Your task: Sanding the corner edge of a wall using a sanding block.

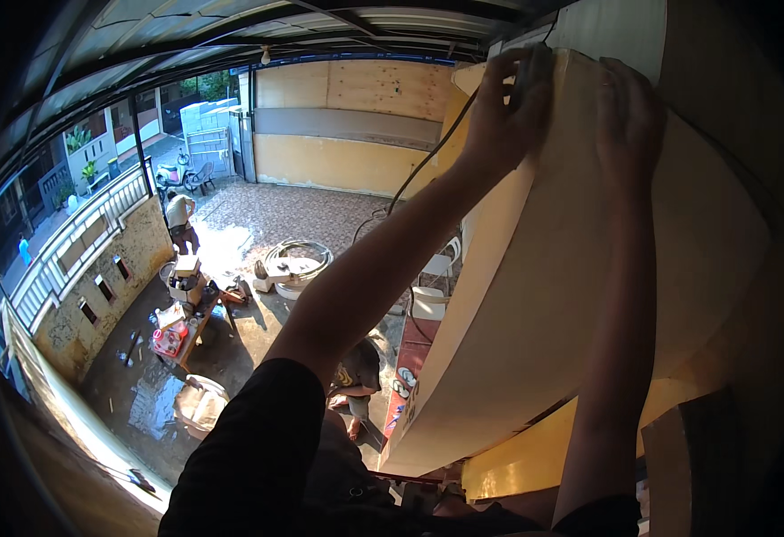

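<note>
A large pale boxed panel [539, 288], with a narrow side face [479, 295], rises in front of me to just under the roof. Both my arms reach up to its top. My left hand [516, 101] is at the upper left corner, fingers bent, with a gap between thumb and fingers. Something greyish lies along its fingers, too blurred to name. Against the broad face, near the top edge, is my right hand [630, 121], its fingers close together and in shadow. Whether either hand grips the panel is not clear. A dark cable [432, 154] hangs down behind my left forearm.
I look from a height onto a patio. Below are a person [358, 376], a cluttered wooden table [197, 322], a plastic chair [200, 403], white chairs [440, 265] and a coiled hose [298, 258]. Another person [180, 218] bends by the wall. Metal roof beams [365, 23] run close overhead.
</note>
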{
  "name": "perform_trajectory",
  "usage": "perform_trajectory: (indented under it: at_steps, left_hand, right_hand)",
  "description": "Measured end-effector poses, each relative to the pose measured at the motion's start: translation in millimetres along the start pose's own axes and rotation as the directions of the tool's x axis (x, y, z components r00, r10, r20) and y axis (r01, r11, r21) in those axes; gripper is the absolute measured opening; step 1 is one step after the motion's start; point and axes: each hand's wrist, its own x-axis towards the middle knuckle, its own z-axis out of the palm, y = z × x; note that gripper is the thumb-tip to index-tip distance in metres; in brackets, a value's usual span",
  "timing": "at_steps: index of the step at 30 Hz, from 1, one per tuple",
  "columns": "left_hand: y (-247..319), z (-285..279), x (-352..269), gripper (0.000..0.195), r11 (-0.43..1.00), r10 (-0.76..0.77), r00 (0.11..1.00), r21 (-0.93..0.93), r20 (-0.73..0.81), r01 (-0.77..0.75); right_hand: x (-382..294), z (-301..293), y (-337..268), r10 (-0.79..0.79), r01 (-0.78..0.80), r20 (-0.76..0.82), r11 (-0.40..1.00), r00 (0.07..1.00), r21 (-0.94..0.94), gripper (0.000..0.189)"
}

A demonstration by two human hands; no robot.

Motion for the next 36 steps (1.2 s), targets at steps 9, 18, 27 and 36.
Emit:
perform_trajectory:
  at_steps: [9, 18, 27, 36]
  left_hand:
    - [30, 15, 3, 0.032, 0.971, -0.236, 0.971, -0.056, -0.029, 0.234]
    - [41, 16, 5, 0.036, 0.999, -0.049, 0.998, -0.015, -0.041, 0.049]
    - [15, 3, -18, 0.04, 0.99, -0.092, 0.994, 0.099, -0.066, 0.098]
    - [13, 15, -4, 0.033, 0.997, -0.071, 0.99, 0.012, -0.122, 0.073]
  right_hand:
    - [3, -2, -7, 0.017, -0.017, 0.002, 1.0, 1.0, -0.007, 0.021]
    - [3, -1, -12, 0.06, -0.06, 0.022, 0.998, 0.998, 0.008, 0.02]
    - [3, 0, -15, 0.058, -0.061, 0.051, 0.997, 0.997, 0.057, 0.026]
    - [7, 0, -17, 0.047, -0.05, 0.064, 0.998, 0.997, 0.04, 0.028]
